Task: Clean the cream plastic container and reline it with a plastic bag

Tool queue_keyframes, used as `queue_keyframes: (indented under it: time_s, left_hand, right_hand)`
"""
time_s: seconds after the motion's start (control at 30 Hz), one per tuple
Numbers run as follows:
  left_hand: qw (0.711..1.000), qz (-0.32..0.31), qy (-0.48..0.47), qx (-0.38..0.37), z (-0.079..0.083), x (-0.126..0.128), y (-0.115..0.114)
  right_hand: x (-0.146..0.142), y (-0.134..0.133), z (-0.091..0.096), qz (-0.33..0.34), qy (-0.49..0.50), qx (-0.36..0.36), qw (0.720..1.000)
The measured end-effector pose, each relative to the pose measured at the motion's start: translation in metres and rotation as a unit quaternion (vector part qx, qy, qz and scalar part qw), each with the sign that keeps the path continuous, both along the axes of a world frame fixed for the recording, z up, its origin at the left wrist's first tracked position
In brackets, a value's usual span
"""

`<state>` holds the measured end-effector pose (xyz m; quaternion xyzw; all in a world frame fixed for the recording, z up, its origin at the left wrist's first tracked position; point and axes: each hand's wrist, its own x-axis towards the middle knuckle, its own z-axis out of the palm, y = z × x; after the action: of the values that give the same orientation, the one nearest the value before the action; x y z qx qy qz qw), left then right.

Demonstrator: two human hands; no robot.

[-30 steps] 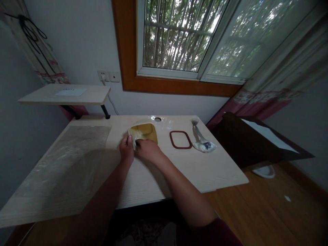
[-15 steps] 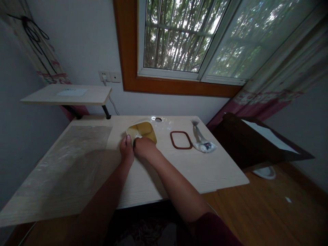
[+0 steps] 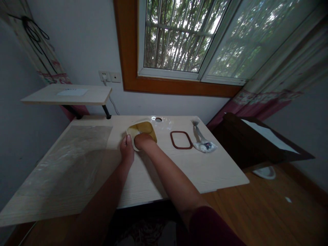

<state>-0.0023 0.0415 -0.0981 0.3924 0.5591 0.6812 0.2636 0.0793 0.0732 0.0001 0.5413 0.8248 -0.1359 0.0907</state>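
Squarely ahead, the left hand [image 3: 126, 150] clasps the near-left corner of the yellow container [image 3: 145, 128], thumb upright against its pale rim and the other fingers curled beneath. Just beside it at three o'clock, the right hand [image 3: 142, 140] is bent down over the near rim with its fingers tucked inside the tub; whether they grip anything I cannot tell, since the knuckles hide them. The container sits on the far half of the pale wooden table [image 3: 200, 171], close to the back edge, with a round cable hole [image 3: 158, 119] near its far-right corner at one o'clock. At three o'clock from the tub, apart from it, a red-brown gasket ring [image 3: 182, 148] lies flat, and further along the same line a knotted clear plastic bag [image 3: 203, 145] rests near the table's right edge. At nine o'clock a cloudy transparent sheet [image 3: 69, 153] covers the left part of the top, reaching towards the near and left edges. Between the forearms and the ring, down to the near edge at five o'clock, the wood is bare. At ten o'clock a raised shelf [image 3: 92, 95] on black brackets carries a white paper [image 3: 72, 92]. Off the right edge, a dark wooden cabinet [image 3: 246, 143] stands on the plank floor [image 3: 256, 212].
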Motion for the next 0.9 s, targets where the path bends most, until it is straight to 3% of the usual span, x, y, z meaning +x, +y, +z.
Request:
queue_keyframes:
  time_s: [0.3,0.67,0.9]
  left_hand:
    - [1.000,0.009,0.025,-0.002,0.002,0.000,-0.003]
    - [0.999,0.027,0.012,-0.030,0.004,-0.004,-0.004]
    - [1.000,-0.005,0.007,-0.026,0.003,0.007,-0.004]
  right_hand:
    - [0.006,-0.021,0.009,0.014,0.003,0.021,1.000]
    - [0.030,-0.072,0.025,0.091,0.059,0.103,0.989]
    - [0.058,-0.073,0.018,0.158,0.053,0.161,0.973]
